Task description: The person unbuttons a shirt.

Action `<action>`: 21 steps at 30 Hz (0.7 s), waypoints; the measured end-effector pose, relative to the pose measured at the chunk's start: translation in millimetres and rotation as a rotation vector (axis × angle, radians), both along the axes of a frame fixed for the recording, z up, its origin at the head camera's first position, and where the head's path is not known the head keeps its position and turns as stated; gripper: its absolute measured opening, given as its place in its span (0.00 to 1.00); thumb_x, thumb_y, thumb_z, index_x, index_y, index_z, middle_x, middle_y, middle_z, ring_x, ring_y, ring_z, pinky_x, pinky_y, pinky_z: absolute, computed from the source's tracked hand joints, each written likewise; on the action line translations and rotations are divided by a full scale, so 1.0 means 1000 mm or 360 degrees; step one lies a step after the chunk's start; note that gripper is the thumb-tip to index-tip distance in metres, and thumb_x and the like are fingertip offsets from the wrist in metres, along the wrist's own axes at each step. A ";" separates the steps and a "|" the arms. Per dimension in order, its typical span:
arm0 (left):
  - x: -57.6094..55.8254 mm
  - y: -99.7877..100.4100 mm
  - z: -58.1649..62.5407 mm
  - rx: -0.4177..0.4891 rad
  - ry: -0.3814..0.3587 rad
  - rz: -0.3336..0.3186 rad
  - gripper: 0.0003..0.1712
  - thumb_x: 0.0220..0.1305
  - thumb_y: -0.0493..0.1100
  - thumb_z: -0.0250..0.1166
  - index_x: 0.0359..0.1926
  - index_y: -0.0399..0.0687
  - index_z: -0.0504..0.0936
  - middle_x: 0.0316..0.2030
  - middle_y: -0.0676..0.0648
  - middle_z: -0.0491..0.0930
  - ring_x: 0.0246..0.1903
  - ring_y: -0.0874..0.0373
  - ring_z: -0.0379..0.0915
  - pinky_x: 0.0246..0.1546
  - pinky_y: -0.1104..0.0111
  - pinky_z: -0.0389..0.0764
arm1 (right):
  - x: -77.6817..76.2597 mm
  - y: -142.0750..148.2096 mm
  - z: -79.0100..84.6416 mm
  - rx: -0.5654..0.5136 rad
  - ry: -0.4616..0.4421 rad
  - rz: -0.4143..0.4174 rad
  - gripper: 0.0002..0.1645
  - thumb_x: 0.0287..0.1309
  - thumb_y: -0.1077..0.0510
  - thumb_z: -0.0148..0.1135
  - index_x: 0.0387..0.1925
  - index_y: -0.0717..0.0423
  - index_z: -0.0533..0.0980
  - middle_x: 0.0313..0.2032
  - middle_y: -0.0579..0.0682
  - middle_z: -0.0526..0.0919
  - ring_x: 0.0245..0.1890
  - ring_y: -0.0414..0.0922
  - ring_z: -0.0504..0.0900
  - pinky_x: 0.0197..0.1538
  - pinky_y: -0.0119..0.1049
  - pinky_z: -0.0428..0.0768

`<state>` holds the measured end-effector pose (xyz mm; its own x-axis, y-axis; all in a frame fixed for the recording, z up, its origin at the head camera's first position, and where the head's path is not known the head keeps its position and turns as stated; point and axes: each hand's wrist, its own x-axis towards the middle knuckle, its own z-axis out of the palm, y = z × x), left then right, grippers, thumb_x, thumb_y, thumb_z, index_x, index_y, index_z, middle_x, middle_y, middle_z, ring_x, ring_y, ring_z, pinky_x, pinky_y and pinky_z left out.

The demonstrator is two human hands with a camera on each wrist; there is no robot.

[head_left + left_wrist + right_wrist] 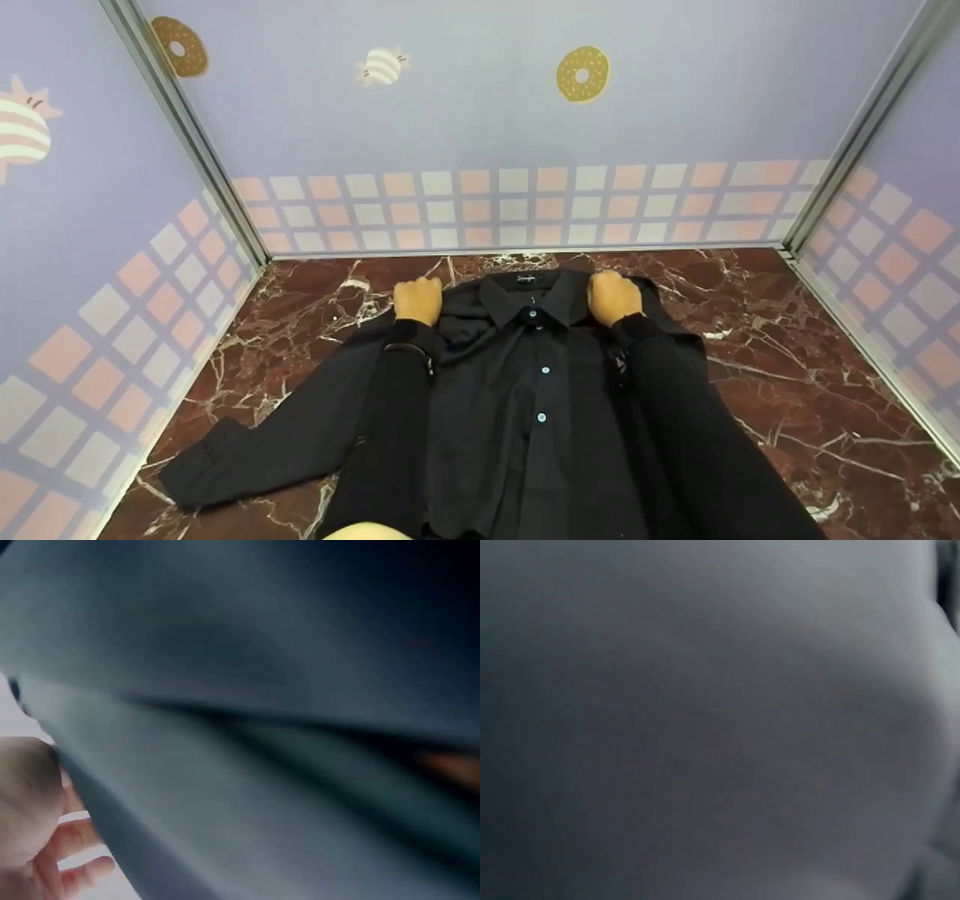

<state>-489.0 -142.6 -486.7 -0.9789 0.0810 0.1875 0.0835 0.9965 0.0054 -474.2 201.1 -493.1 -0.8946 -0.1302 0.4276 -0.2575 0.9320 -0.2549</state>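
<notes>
A black button-up shirt point(487, 420) with pale blue buttons lies front up, its collar point(559, 300) at the far end. My left hand point(418, 301) grips the shirt at the shoulder left of the collar. At the shoulder on the other side, my right hand point(615, 298) holds the cloth in curled fingers. One sleeve point(262, 442) stretches out to the lower left; the other is mostly hidden by my right arm. Blurred shirt cloth point(225, 810) fills most of the left wrist view, with part of the left hand point(30, 814) at its edge. Only blurred cloth point(705, 727) shows in the right wrist view.
The shirt lies on a dark red marbled table point(810, 405) with white veins. Lilac panels with checks and sweets prints stand at the back point(480, 127), left point(67, 247) and right point(900, 247), joined by metal corner strips.
</notes>
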 end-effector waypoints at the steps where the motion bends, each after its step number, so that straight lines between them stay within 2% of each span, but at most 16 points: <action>1: -0.002 0.000 0.003 0.0089 0.0047 0.0038 0.17 0.80 0.38 0.51 0.52 0.35 0.85 0.49 0.32 0.87 0.47 0.35 0.87 0.48 0.44 0.85 | -0.003 0.001 0.004 -0.0058 0.0021 -0.0005 0.13 0.71 0.66 0.58 0.30 0.71 0.80 0.33 0.72 0.84 0.33 0.72 0.85 0.37 0.67 0.84; 3: -0.007 0.002 0.014 0.0359 0.0143 0.0130 0.16 0.80 0.37 0.53 0.49 0.33 0.86 0.47 0.31 0.87 0.46 0.33 0.86 0.47 0.43 0.86 | -0.009 0.002 0.018 -0.0220 0.0040 -0.0031 0.13 0.71 0.66 0.58 0.32 0.72 0.81 0.36 0.73 0.85 0.37 0.73 0.86 0.41 0.68 0.83; 6: -0.017 0.005 0.034 0.0855 0.0247 0.0229 0.15 0.80 0.36 0.54 0.48 0.31 0.85 0.47 0.30 0.87 0.47 0.33 0.86 0.50 0.45 0.85 | -0.020 0.003 0.039 -0.0551 0.0030 -0.0094 0.13 0.73 0.65 0.58 0.38 0.72 0.84 0.40 0.72 0.87 0.44 0.71 0.86 0.50 0.64 0.82; 8: -0.019 0.010 0.043 0.1096 0.0256 0.0218 0.14 0.80 0.36 0.53 0.49 0.31 0.83 0.47 0.31 0.87 0.49 0.35 0.86 0.53 0.48 0.83 | -0.021 0.007 0.049 -0.0747 0.0003 -0.0131 0.13 0.73 0.66 0.58 0.43 0.73 0.84 0.44 0.71 0.88 0.48 0.68 0.86 0.56 0.59 0.81; 10: -0.019 0.014 0.044 0.1203 0.0213 0.0136 0.14 0.79 0.34 0.52 0.55 0.30 0.80 0.51 0.31 0.85 0.53 0.36 0.84 0.59 0.50 0.81 | -0.017 0.011 0.053 -0.0885 -0.0079 -0.0102 0.14 0.73 0.67 0.58 0.52 0.74 0.82 0.52 0.72 0.85 0.54 0.66 0.85 0.62 0.56 0.79; 12: -0.017 0.017 0.039 0.1230 0.0102 0.0026 0.19 0.79 0.34 0.52 0.65 0.31 0.74 0.60 0.30 0.81 0.61 0.38 0.80 0.65 0.53 0.77 | -0.011 0.017 0.050 -0.0938 -0.0183 -0.0043 0.20 0.71 0.69 0.58 0.61 0.73 0.78 0.61 0.74 0.79 0.60 0.65 0.82 0.67 0.53 0.77; 13: -0.014 0.019 0.035 0.1206 0.0045 -0.0035 0.23 0.78 0.35 0.53 0.70 0.31 0.70 0.65 0.30 0.77 0.67 0.38 0.75 0.70 0.53 0.73 | -0.007 0.021 0.047 -0.0921 -0.0231 -0.0020 0.23 0.70 0.71 0.57 0.64 0.72 0.76 0.64 0.75 0.76 0.64 0.66 0.80 0.70 0.54 0.75; 16: -0.001 0.023 0.028 0.1072 -0.0086 -0.0214 0.31 0.78 0.38 0.57 0.77 0.35 0.65 0.75 0.31 0.65 0.75 0.37 0.63 0.75 0.52 0.65 | 0.008 0.040 0.041 -0.0797 -0.0281 0.0005 0.26 0.65 0.75 0.51 0.64 0.71 0.76 0.65 0.75 0.74 0.67 0.68 0.75 0.73 0.56 0.71; 18: 0.014 0.024 0.028 0.0931 -0.0094 -0.0335 0.30 0.77 0.40 0.62 0.75 0.37 0.69 0.75 0.33 0.65 0.74 0.37 0.63 0.74 0.49 0.67 | 0.020 0.059 0.043 -0.0682 -0.0290 -0.0029 0.24 0.61 0.75 0.50 0.56 0.73 0.80 0.58 0.75 0.78 0.64 0.69 0.76 0.70 0.58 0.71; 21: 0.048 0.027 0.036 0.0677 -0.0114 -0.0490 0.28 0.76 0.48 0.66 0.70 0.40 0.77 0.69 0.35 0.71 0.69 0.36 0.69 0.70 0.45 0.71 | 0.040 0.094 0.054 -0.0518 -0.0407 -0.0062 0.18 0.63 0.70 0.53 0.50 0.73 0.82 0.52 0.75 0.82 0.58 0.71 0.78 0.65 0.62 0.74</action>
